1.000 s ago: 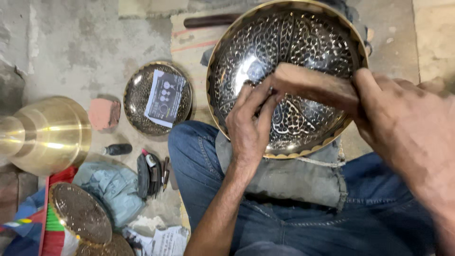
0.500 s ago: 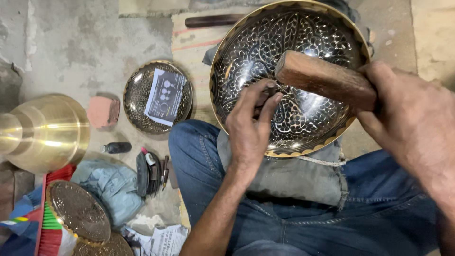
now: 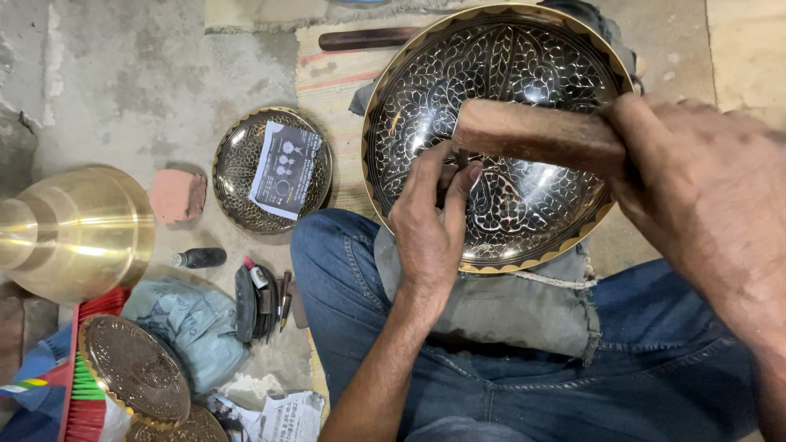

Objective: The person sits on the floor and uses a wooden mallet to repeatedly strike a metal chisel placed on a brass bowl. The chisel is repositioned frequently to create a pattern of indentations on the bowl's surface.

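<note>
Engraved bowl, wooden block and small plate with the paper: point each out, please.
engraved bowl (image 3: pixel 524 57), head view, upper inner wall.
wooden block (image 3: pixel 532 131), head view, middle of its top face.
small plate (image 3: pixel 237 168), head view, bare left part beside the paper.

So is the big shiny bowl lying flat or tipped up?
Tipped up. The big bowl leans on the lap cloth, its patterned inside facing the camera.

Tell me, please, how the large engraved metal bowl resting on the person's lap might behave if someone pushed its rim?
The engraved bowl looks rigid metal, so it would likely hold its shape. Its rounded form resting on folded cloth suggests it could rock or tilt. The glossy surface may be slippery; the left hand seems to steady it while the right hand holds a wooden block.
</note>
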